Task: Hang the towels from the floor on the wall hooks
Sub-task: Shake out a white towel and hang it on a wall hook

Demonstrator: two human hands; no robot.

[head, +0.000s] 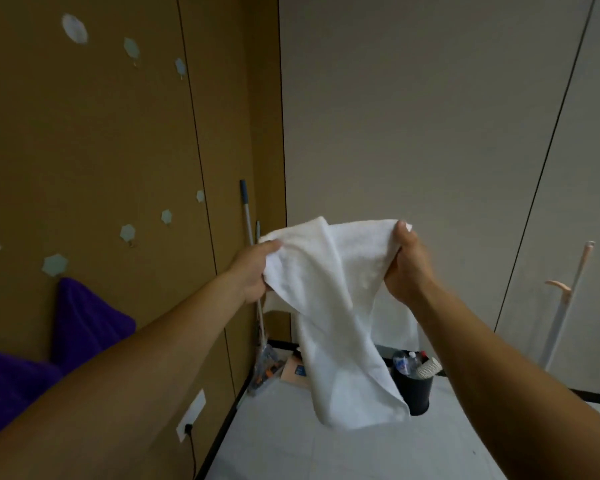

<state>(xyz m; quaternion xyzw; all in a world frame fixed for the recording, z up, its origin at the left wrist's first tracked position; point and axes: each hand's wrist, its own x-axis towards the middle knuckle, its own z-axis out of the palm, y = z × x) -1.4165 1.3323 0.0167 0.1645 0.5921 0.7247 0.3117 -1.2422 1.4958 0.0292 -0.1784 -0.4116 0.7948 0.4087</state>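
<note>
— Where's the white towel (329,306)?
— In mid-air before the wall corner, both arms stretched forward.
— And the fingers?
— The left hand (253,271) pinches its left top edge and the right hand (407,268) curls round the right. The rest hangs loose.

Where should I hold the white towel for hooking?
The white towel: grip its top edge at both ends, from the sides, as the left hand and right hand do. The rest hangs free, leaving the middle span for a hook.

Bare forearms (136,358), bare left hand (253,270) and right hand (407,268).
</note>
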